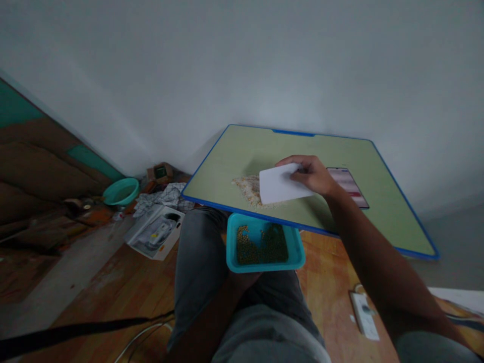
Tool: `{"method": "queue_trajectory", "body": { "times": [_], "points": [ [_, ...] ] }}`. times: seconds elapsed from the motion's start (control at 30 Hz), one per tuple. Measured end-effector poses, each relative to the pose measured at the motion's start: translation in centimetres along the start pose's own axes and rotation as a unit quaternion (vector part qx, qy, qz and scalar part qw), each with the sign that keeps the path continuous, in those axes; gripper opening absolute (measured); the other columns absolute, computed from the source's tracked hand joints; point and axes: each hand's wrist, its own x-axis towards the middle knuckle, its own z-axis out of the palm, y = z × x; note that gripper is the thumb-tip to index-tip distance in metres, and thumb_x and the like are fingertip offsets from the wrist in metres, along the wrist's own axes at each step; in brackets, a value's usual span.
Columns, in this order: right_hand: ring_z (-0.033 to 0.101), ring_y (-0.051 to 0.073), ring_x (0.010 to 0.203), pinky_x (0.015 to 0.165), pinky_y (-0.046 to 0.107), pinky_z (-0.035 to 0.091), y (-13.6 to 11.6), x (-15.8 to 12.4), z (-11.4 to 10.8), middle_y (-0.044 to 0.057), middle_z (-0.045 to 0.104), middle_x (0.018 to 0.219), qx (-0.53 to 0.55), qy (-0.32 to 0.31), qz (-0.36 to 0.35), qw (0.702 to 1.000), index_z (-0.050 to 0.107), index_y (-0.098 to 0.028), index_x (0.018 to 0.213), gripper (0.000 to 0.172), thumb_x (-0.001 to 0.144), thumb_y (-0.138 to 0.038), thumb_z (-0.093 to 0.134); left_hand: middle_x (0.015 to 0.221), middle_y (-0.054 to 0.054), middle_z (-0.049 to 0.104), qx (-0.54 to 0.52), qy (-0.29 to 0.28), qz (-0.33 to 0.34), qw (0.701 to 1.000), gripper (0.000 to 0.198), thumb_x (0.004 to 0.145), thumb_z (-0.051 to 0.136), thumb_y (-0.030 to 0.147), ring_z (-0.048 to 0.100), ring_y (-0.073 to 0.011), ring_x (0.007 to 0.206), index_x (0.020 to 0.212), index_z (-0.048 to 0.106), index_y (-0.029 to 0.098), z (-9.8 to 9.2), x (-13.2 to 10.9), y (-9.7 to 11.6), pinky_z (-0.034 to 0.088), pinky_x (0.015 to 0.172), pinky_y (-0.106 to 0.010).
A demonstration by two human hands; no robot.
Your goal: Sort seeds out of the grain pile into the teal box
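My right hand [313, 174] pinches a white card [280, 184] between thumb and fingers, tilted above the green folding table [381, 201]. Under and to the left of the card lies a patch of pale, flaky grains [246, 187], partly hidden by it. My left hand [245, 279] supports a turquoise plastic tray [264, 268] from below, its fingers mostly out of sight. Small tan beans [242, 244] and darker green beans [275, 244] lie in the tray, which sits just below the table's near edge, over my lap.
A smartphone [350, 187] lies on the table beside my right forearm. On the floor are a white power strip [365, 315] at right, and a white box [157, 232], a checked cloth [164, 196] and a turquoise basin [121, 191] at left. A wall [242, 60] rises behind the table.
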Motion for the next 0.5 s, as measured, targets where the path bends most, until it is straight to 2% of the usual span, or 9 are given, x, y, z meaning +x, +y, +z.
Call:
{"method": "queue_trajectory", "body": {
  "times": [0.2, 0.37, 0.5],
  "points": [
    [0.051, 0.012, 0.057, 0.052, 0.025, 0.033, -0.2, 0.0, 0.1, 0.003, 0.075, 0.081, 0.018, -0.019, 0.009, 1.0, 0.084, -0.015, 0.111, 0.043, 0.071, -0.026, 0.073, 0.132, -0.001, 0.056, -0.012, -0.015, -0.012, 1.0, 0.056, 0.087, 0.012, 0.053, 0.051, -0.0245, 0.119, 0.125, 0.048, 0.03, -0.4, 0.3, -0.1, 0.02, 0.113, -0.051],
    [0.056, 0.014, 0.062, 0.055, 0.026, 0.037, -0.1, 0.2, 0.3, 0.004, 0.076, 0.083, 0.03, -0.033, 0.008, 0.999, 0.085, -0.017, 0.11, 0.041, 0.071, -0.028, 0.078, 0.139, -0.001, 0.048, -0.016, -0.016, -0.011, 1.0, 0.058, 0.086, 0.014, 0.056, 0.043, -0.0266, 0.127, 0.13, 0.041, 0.029, -1.1, 0.4, -0.1, 0.024, 0.112, -0.052],
    [0.058, 0.015, 0.065, 0.056, 0.026, 0.039, 0.0, 0.2, 0.3, 0.005, 0.079, 0.089, 0.032, -0.049, 0.003, 0.998, 0.084, -0.017, 0.112, 0.041, 0.074, -0.03, 0.082, 0.133, 0.002, 0.055, -0.011, -0.005, -0.004, 1.0, 0.055, 0.088, 0.014, 0.052, 0.046, -0.0246, 0.124, 0.124, 0.048, 0.031, -1.4, 0.4, -0.1, 0.029, 0.11, -0.05]
  ]
}}
